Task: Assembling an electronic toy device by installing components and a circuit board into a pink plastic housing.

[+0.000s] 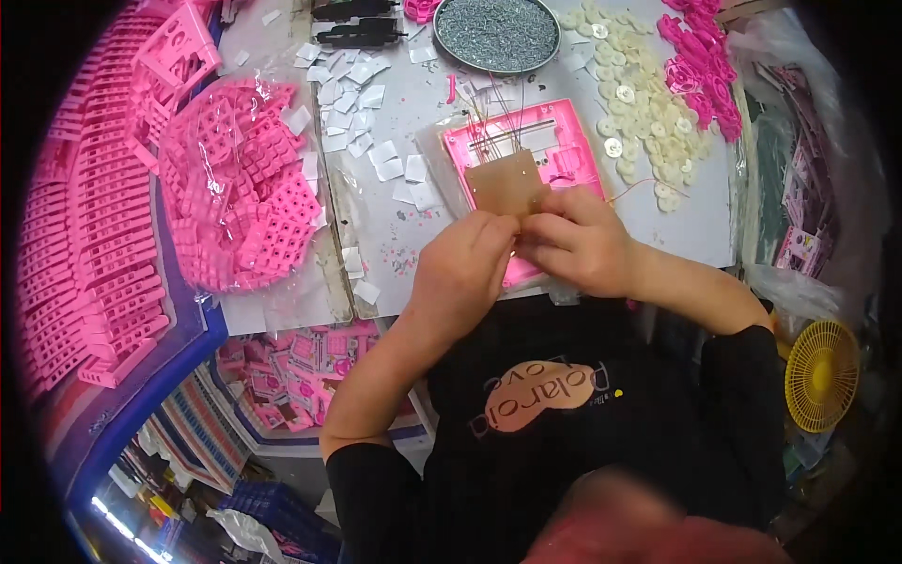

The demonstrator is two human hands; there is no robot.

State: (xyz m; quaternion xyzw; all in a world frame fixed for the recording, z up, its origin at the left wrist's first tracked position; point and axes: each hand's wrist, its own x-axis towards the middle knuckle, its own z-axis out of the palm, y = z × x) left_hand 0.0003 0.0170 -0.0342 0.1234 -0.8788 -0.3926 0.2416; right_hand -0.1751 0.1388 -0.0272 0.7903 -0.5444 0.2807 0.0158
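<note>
A brown circuit board (505,184) with thin wires at its far edge is held up over a pink plastic housing (580,155). My left hand (463,266) pinches the board's near edge from the left. From the right, my right hand (584,242) grips the same edge, its fingertips close to those of the left. The wires (484,132) run from the board across the upper part of the housing. What lies right under my fingertips is hidden. The housing rests on the white table (399,240), partly on clear plastic film.
A round tray of small metal screws (496,34) stands at the back. Cream discs (648,113) and magenta parts (700,70) lie to the right. White paper squares (362,85), bagged pink keypads (249,183) and stacked pink housings (103,254) are leftward. A yellow fan (821,376) stands lower right.
</note>
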